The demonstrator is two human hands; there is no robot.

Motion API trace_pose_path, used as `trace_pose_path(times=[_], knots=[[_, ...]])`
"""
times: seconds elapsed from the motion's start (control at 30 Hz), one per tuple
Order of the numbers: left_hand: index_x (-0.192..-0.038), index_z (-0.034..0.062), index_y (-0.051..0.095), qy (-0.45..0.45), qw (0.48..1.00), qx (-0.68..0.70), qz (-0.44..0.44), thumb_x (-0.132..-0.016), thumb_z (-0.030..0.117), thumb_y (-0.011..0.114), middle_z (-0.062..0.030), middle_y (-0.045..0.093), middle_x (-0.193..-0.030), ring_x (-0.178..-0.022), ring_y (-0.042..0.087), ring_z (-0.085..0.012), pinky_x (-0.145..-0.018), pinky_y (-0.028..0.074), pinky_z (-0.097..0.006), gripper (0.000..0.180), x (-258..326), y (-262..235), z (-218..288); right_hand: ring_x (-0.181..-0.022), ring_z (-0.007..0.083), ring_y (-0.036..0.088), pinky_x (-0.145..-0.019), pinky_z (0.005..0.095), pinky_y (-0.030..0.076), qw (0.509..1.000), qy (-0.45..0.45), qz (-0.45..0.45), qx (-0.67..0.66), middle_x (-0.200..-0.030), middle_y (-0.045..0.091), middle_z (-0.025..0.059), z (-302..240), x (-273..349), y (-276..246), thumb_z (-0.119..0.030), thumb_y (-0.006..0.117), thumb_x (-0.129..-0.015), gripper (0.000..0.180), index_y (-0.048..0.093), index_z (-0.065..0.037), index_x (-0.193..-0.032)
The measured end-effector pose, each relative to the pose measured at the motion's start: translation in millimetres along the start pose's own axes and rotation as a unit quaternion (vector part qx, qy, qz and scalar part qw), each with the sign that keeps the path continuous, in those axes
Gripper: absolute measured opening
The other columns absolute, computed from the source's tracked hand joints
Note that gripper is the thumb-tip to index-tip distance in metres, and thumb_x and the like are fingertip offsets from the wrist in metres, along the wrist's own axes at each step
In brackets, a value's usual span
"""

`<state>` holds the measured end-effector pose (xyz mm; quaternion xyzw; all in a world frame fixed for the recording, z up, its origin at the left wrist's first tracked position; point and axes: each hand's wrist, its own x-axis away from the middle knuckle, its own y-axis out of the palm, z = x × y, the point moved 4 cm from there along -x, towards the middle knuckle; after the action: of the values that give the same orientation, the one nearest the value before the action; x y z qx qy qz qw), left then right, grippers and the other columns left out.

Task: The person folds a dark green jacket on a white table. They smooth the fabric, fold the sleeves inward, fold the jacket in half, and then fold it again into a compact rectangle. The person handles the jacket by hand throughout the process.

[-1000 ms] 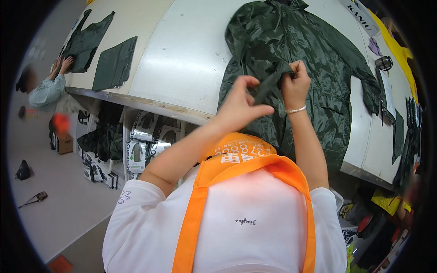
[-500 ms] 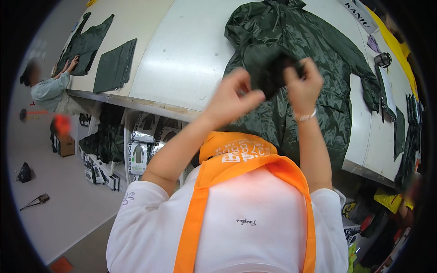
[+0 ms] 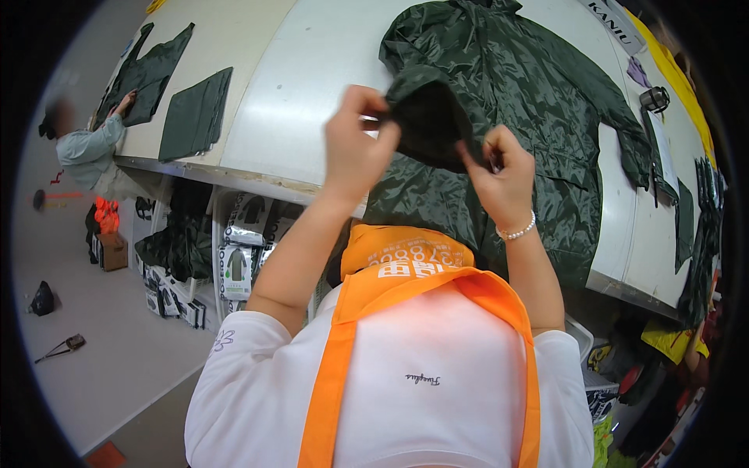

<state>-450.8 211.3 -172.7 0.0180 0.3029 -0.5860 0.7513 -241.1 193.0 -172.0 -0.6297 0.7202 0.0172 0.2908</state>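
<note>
A dark green rain jacket (image 3: 530, 101) lies spread on the white table, its hood end at the far side. Its left-side sleeve (image 3: 429, 86) is lifted toward me, and the sleeve's wide end gapes, showing a dark inside. My left hand (image 3: 359, 144) pinches one edge of that opening between thumb and fingers. On the opposite edge, lower and to the right, my right hand (image 3: 503, 175) pinches the rim. Between both hands the cloth is stretched apart. The jacket's other sleeve (image 3: 630, 148) reaches out to the right.
A folded dark green garment (image 3: 195, 115) lies on the table (image 3: 269, 101) to the left. Beyond it a co-worker (image 3: 90, 148) handles another green garment. Packaged garments (image 3: 238, 269) fill shelves below. At right are a metal cup (image 3: 655, 99) and hanging dark garments (image 3: 702, 234).
My left hand has moved up and left, and my right hand down. The sleeve end, blurred and bunched before, is now spread wide between them.
</note>
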Motion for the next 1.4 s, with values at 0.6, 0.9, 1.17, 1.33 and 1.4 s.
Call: trace_pose_path(times=[0.6,0.9,1.17,1.33,1.4], knots=[[-0.086,0.0045,0.063,0.207,0.975,-0.068,-0.033,-0.058,-0.007,0.074,-0.0077,0.061,-0.086,-0.078,0.059,-0.0217,-0.066,0.048,-0.030,0.033,17.1,1.1,16.3,-0.049,0.0157,0.037,-0.046,0.0256,0.033,0.996,-0.034,-0.031,0.081,-0.059,0.041,0.0055,9.1,21.7,-7.2,0.002,0.068,-0.067,0.027,0.042,-0.004,-0.068],[-0.079,0.0039,0.062,0.231,0.971,-0.057,-0.022,-0.057,-0.008,0.074,-0.0074,0.062,-0.082,-0.075,0.061,-0.0219,-0.063,0.049,-0.029,0.028,21.0,3.6,22.0,-0.062,0.0143,0.052,-0.057,0.0242,0.044,0.989,0.004,-0.148,0.003,-0.080,0.054,0.0063,-24.1,23.1,10.8,-0.005,0.072,-0.075,0.024,0.055,-0.002,-0.092],[-0.081,0.0056,0.061,0.266,0.961,-0.054,-0.045,-0.059,-0.005,0.077,-0.0067,0.062,-0.082,-0.074,0.058,-0.0224,-0.064,0.049,-0.030,0.029,31.2,9.5,28.0,-0.065,0.0133,0.053,-0.060,0.0247,0.044,0.989,0.040,-0.129,-0.065,-0.080,0.055,0.0064,-20.4,25.4,12.7,-0.005,0.063,-0.083,0.015,0.053,0.000,-0.094],[-0.080,0.0050,0.061,0.326,0.943,-0.053,-0.047,-0.059,-0.004,0.078,-0.0066,0.062,-0.081,-0.069,0.057,-0.0209,-0.057,0.047,-0.029,0.029,32.1,2.4,33.0,-0.073,0.0134,0.056,-0.068,0.0249,0.046,0.974,0.102,-0.176,-0.100,-0.082,0.057,0.0068,-12.0,27.1,6.7,-0.012,0.059,-0.090,0.019,0.051,0.001,-0.101],[-0.079,0.0050,0.060,0.359,0.930,-0.055,-0.058,-0.060,-0.003,0.078,-0.0066,0.061,-0.081,-0.067,0.057,-0.0207,-0.055,0.047,-0.028,0.028,32.0,1.4,34.9,-0.074,0.0143,0.057,-0.068,0.0251,0.046,0.969,0.104,-0.211,-0.070,-0.083,0.058,0.0078,-16.6,23.3,5.5,-0.012,0.060,-0.089,0.018,0.052,0.001,-0.099]])
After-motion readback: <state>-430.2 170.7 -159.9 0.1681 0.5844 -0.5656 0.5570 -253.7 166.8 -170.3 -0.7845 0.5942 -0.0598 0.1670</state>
